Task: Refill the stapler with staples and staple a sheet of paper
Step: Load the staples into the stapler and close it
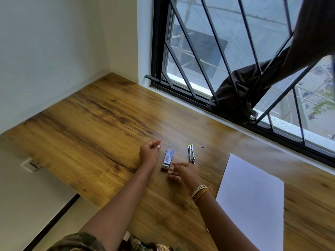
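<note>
**Stapler and staple box on desk, both hands close by**

Stapler is seen lying flat on the wooden desk, staple box just left of it. Sheet of paper lies to the right. Left hand beside the box: grip loosely curled, nothing held. Right hand at the box's near end, fingers relaxed; contact cannot be told.

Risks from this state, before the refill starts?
1. The staple box lies with its open end by the right hand; a careless pull may scatter staples.
2. The stapler lies open near a small loose piece, which could get lost.
3. The paper overhangs the table edge and might slide off.
</note>
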`<state>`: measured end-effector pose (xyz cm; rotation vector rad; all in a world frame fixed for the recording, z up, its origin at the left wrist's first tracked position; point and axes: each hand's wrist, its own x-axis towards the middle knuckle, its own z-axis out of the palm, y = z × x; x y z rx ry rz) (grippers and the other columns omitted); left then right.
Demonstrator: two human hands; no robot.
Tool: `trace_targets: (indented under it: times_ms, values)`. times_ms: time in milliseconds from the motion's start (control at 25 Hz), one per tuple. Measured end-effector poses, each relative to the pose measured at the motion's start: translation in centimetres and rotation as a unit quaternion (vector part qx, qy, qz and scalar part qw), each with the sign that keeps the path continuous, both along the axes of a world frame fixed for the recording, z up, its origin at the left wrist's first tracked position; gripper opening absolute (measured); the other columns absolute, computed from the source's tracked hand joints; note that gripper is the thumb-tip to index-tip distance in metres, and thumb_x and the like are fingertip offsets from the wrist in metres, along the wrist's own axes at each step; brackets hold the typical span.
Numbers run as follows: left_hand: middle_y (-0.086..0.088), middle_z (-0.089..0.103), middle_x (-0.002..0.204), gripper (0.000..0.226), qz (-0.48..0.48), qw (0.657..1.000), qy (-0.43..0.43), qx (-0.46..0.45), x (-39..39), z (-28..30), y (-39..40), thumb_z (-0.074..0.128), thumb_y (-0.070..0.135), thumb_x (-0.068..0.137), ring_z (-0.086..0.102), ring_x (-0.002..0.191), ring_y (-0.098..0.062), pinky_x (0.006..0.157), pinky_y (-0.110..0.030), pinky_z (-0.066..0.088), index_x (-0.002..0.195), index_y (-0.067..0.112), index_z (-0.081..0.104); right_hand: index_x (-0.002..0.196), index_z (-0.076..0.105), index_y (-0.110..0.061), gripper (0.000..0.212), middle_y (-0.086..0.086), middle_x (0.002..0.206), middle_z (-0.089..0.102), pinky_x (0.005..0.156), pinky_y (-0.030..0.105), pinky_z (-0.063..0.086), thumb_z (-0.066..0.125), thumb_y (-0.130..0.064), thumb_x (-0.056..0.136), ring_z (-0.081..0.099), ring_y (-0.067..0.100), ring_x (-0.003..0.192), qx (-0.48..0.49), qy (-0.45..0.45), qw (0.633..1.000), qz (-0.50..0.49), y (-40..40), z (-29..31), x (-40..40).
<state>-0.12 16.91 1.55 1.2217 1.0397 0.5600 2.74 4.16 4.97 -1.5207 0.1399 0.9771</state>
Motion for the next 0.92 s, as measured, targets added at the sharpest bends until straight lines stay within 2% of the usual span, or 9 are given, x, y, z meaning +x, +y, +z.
trace_targets:
  times_ms: [80,160,320,480,560,640,720,840,920]
  values:
    - [-0.017,0.070,0.108,0.024,0.005,0.999,0.021,0.036,-0.3,0.4,0.3,0.059,-0.005,0.087,0.066,0.102,-0.025,0.091,-0.036,0.054,0.109,-0.001,0.067,0.110,0.052,0.013,0.031,0.017,0.075,0.053,0.044,0.017,0.049,0.035,0.024,0.087,0.055,0.023,0.062,0.025,0.006,1.000,-0.008,-0.6,0.2,0.3]
    - [-0.014,0.071,0.104,0.021,-0.001,0.996,0.035,0.078,-0.3,0.9,-0.2,0.061,-0.003,0.087,0.066,0.097,-0.021,0.087,-0.032,0.054,0.106,0.001,0.069,0.115,0.050,0.017,0.032,0.019,0.082,0.057,0.051,0.016,0.052,0.035,0.024,0.088,0.061,0.024,0.067,0.048,-0.015,0.999,-0.002,-1.7,0.5,0.6]
    - [-0.008,0.072,0.095,0.018,-0.060,0.983,0.027,0.170,1.0,1.9,-2.4,0.062,0.002,0.087,0.067,0.086,-0.016,0.080,-0.029,0.056,0.102,0.004,0.071,0.111,0.058,0.009,0.022,0.020,0.094,0.066,0.071,0.023,0.058,0.046,0.011,0.093,0.069,0.025,0.083,0.077,-0.059,0.995,-0.034,-4.7,0.7,2.0]
    - [-0.014,0.071,0.085,0.013,-0.144,0.980,0.039,0.132,3.9,3.0,-4.6,0.063,0.002,0.085,0.068,0.066,-0.020,0.071,-0.035,0.060,0.097,0.000,0.069,0.100,0.062,0.001,0.013,0.018,0.089,0.069,0.068,0.025,0.060,0.054,0.006,0.091,0.070,0.024,0.079,0.090,-0.067,0.990,-0.082,-6.6,1.2,3.3]
    - [-0.015,0.072,0.089,0.010,-0.189,0.966,0.111,0.134,5.3,3.2,-5.5,0.069,0.008,0.080,0.069,0.073,-0.026,0.070,-0.034,0.059,0.089,0.004,0.068,0.093,0.065,-0.001,0.009,0.018,0.084,0.069,0.065,0.025,0.060,0.058,0.003,0.089,0.070,0.024,0.075,0.079,-0.074,0.988,-0.109,-7.3,1.3,3.7]
    - [-0.015,0.070,0.098,0.023,-0.242,0.928,0.205,0.196,6.4,3.4,-6.2,0.078,0.021,0.073,0.066,0.092,-0.030,0.074,-0.032,0.050,0.088,0.008,0.065,0.092,0.068,0.001,0.008,0.019,0.081,0.069,0.062,0.025,0.059,0.062,0.002,0.086,0.070,0.025,0.074,0.068,-0.091,0.985,-0.131,-8.0,1.1,4.0]
    - [-0.016,0.068,0.106,0.041,-0.278,0.895,0.266,0.224,7.1,3.6,-6.6,0.081,0.030,0.071,0.062,0.104,-0.031,0.071,-0.030,0.042,0.097,0.004,0.062,0.094,0.069,0.005,0.011,0.020,0.079,0.069,0.062,0.025,0.059,0.066,0.001,0.084,0.071,0.024,0.071,0.058,-0.108,0.982,-0.141,-8.5,0.9,4.2]
    - [-0.015,0.068,0.110,0.046,-0.306,0.874,0.307,0.221,8.0,3.6,-6.7,0.082,0.032,0.071,0.063,0.105,-0.029,0.069,-0.029,0.040,0.101,0.003,0.062,0.086,0.069,0.004,0.006,0.019,0.076,0.068,0.061,0.026,0.059,0.070,0.002,0.081,0.070,0.023,0.067,0.049,-0.118,0.981,-0.149,-9.0,0.9,4.4]
    - [-0.014,0.070,0.105,0.041,-0.316,0.867,0.322,0.212,8.2,3.6,-6.6,0.083,0.029,0.069,0.067,0.100,-0.028,0.069,-0.028,0.047,0.097,0.005,0.063,0.080,0.065,0.003,0.003,0.020,0.076,0.066,0.062,0.027,0.060,0.068,0.004,0.080,0.070,0.025,0.068,0.053,-0.117,0.979,-0.157,-9.3,1.1,4.4]
